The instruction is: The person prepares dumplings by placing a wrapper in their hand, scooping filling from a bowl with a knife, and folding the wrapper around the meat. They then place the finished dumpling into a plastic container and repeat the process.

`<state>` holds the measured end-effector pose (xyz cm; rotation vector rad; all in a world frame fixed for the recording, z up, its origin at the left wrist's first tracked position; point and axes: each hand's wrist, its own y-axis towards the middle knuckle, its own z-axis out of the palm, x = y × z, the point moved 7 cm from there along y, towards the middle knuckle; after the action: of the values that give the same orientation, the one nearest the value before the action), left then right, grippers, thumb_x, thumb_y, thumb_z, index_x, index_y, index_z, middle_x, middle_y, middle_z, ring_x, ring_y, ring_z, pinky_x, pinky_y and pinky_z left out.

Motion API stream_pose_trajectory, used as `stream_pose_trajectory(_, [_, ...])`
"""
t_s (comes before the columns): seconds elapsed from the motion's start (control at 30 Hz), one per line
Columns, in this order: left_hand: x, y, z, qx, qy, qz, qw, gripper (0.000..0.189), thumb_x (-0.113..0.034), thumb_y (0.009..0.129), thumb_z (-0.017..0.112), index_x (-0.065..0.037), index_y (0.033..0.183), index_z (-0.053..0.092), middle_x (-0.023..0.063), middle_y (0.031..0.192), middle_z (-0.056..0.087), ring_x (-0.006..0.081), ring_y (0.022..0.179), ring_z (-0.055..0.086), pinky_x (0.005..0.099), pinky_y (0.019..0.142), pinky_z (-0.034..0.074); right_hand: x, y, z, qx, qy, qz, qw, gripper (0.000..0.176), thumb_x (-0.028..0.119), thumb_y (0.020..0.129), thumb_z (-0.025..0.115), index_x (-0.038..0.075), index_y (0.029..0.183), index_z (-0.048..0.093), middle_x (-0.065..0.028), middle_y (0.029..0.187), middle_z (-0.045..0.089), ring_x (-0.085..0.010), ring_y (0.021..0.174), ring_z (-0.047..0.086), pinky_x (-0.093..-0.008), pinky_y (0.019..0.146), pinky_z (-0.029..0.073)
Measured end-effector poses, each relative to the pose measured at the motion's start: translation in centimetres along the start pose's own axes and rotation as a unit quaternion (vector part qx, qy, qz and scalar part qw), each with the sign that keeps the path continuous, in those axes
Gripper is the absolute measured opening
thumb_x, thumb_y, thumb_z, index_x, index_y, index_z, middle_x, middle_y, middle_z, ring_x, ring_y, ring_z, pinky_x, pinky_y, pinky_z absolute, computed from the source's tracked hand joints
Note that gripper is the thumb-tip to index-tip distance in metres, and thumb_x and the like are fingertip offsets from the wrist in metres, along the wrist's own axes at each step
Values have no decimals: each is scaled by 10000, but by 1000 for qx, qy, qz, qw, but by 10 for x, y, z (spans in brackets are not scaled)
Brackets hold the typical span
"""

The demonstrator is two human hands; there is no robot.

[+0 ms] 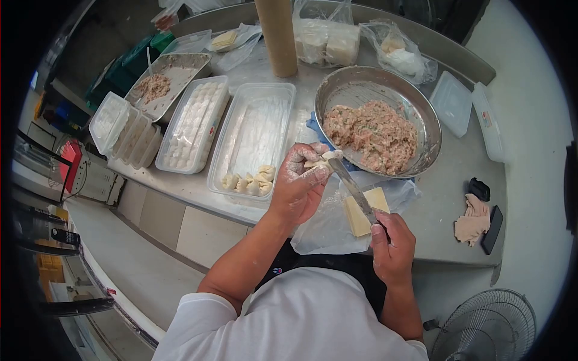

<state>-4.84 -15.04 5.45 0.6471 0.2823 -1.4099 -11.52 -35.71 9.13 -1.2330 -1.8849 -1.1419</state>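
White shirt (289,319) right up close, and from the head view both forearms reach out over the metal worktop (445,204). Left hand (301,183), fingers dusted with flour, has its grip pinched on a pale piece of dough (322,161), up between the plastic tub and the big round pan. Right hand (391,246) now: grip closed round the near end of a flat metal blade (355,191), which slants up and away, its far end right at the dough. Beneath that blade, square yellow wrappers (358,221) sit stacked on a plastic sheet (319,231). Just beyond, the round pan (429,102) carries a broad heap of minced filling (376,135), with a blue cloth (317,129) at its rim. Over to the left, folded dumplings (256,182) gather at the near end of the plastic tub (253,120); beside it stands a long container (192,126) of pale rounded pieces, then a metal tray (186,67) with more mince (154,88). Far right, a black phone-like slab (492,230) lies next to a beige cloth (473,221).
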Motion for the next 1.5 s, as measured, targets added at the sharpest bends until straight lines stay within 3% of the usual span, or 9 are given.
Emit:
stream_pose_trajectory(0.23, [2, 0, -6, 11, 7, 11, 1000, 340, -28, 860, 769, -146, 1088, 546, 62, 1221, 586, 250, 1248, 603, 377, 1085, 487, -2, -1, 0, -15, 1, 9, 1000, 205, -29, 934, 607, -57, 1125, 676, -163, 890, 649, -258, 758, 633, -327, 703, 510])
stream_pose_trajectory(0.4, [2, 0, -5, 21, 44, 17, 999, 391, -39, 835, 802, -141, 1106, 538, 69, 1197, 579, 254, 1203, 607, 391, 1081, 493, 5, 3, 3, -3, -35, -59, 998, 213, -47, 918, 616, -53, 1119, 685, -173, 893, 646, -288, 759, 636, -346, 698, 519])
stream_pose_trajectory(0.53, [1, 0, -6, 13, 67, 19, 997, 407, -38, 827, 809, -137, 1112, 535, 71, 1187, 578, 256, 1198, 605, 401, 1087, 491, 7, 5, 1, 1, -48, -61, 997, 220, -59, 907, 619, -54, 1117, 687, -180, 895, 650, -295, 763, 640, -350, 701, 523])
stream_pose_trajectory(0.7, [-5, 1, -13, -11, 40, 31, 999, 449, -39, 815, 823, -134, 1143, 533, 72, 1178, 579, 278, 1210, 597, 423, 1098, 485, 10, 3, -10, -43, -46, -98, 993, 221, -70, 895, 623, -51, 1104, 693, -180, 884, 652, -296, 763, 645, -352, 697, 524])
stream_pose_trajectory(1.23, [-4, 0, -8, 14, 52, 30, 998, 441, -66, 818, 832, -128, 1143, 540, 62, 1200, 559, 253, 1186, 590, 420, 1106, 460, 8, 6, 1, -8, -40, -77, 996, 211, -52, 898, 634, -40, 1098, 700, -172, 910, 652, -290, 783, 653, -343, 705, 522])
stream_pose_trajectory(1.43, [-7, -2, -10, -31, 86, 15, 996, 458, -119, 811, 856, -114, 1139, 537, 74, 1206, 565, 242, 1179, 592, 435, 1125, 458, -2, 9, -11, -48, -14, -65, 997, 203, -30, 885, 654, -68, 1082, 686, -139, 871, 626, -229, 719, 590, -319, 661, 478])
stream_pose_trajectory(1.5, [0, -1, -9, -3, 102, -3, 995, 469, -108, 800, 863, -102, 1133, 532, 85, 1199, 574, 258, 1153, 615, 450, 1079, 502, -12, 14, -11, -41, 41, -27, 998, 207, 20, 872, 707, -64, 1060, 686, -97, 846, 609, -157, 684, 530, -283, 626, 440])
